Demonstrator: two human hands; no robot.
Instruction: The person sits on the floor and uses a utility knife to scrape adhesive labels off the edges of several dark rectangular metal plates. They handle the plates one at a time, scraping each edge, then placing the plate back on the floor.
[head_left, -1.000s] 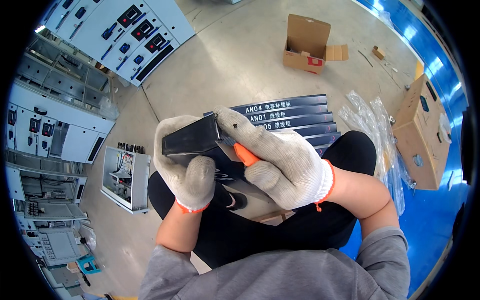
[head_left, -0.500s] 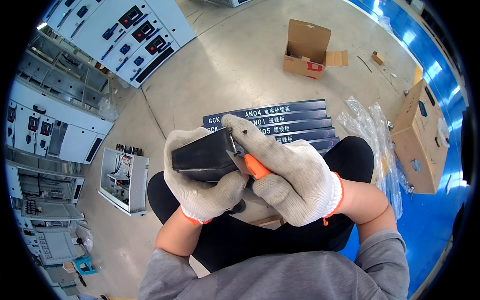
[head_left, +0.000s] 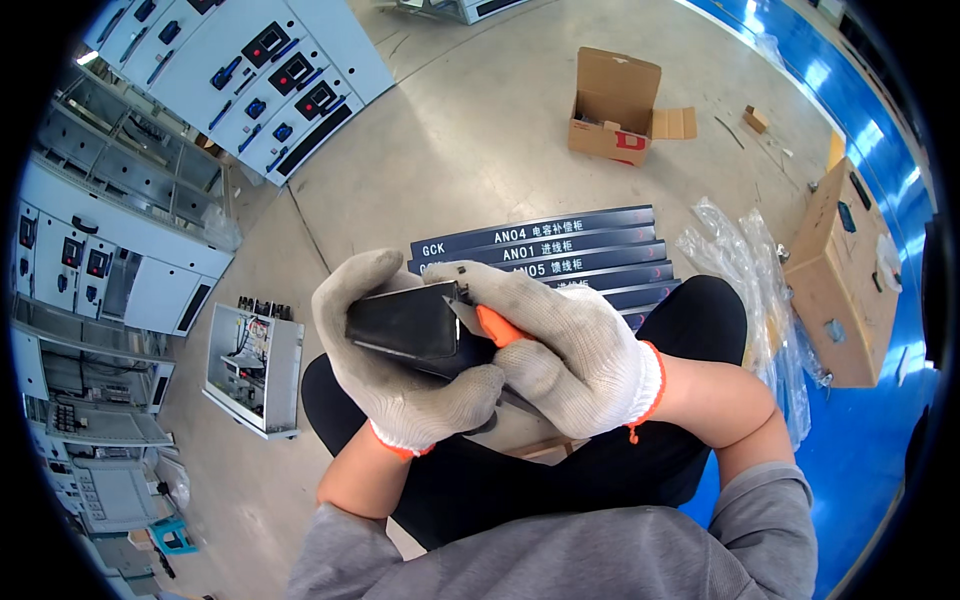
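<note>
My left hand [head_left: 420, 402], in a pale knitted glove with an orange cuff edge, wraps round a black, tapered, box-like piece [head_left: 405, 326]. Its exact kind I cannot make out. In my right hand [head_left: 580, 350], gloved the same way, is an orange-handled utility knife [head_left: 498, 328]. The knife's blade lies against the right-hand end of the black piece, and my right fingertips reach over that end's upper corner. Just beyond my hands, several dark nameplate strips [head_left: 590, 227] with white lettering lie side by side on the floor.
An open cardboard box [head_left: 612, 143] stands farther off. Clear plastic wrapping [head_left: 745, 275] and a large carton [head_left: 845, 280] are at the right. On the left are an open metal enclosure [head_left: 250, 370] with wiring and grey cabinets [head_left: 330, 45]. My crossed legs [head_left: 690, 340] frame the work.
My right hand and the knife have shifted slightly left and tilted a little. The fingers of my left hand have opened outward somewhat round the black piece, which stays in its grip.
</note>
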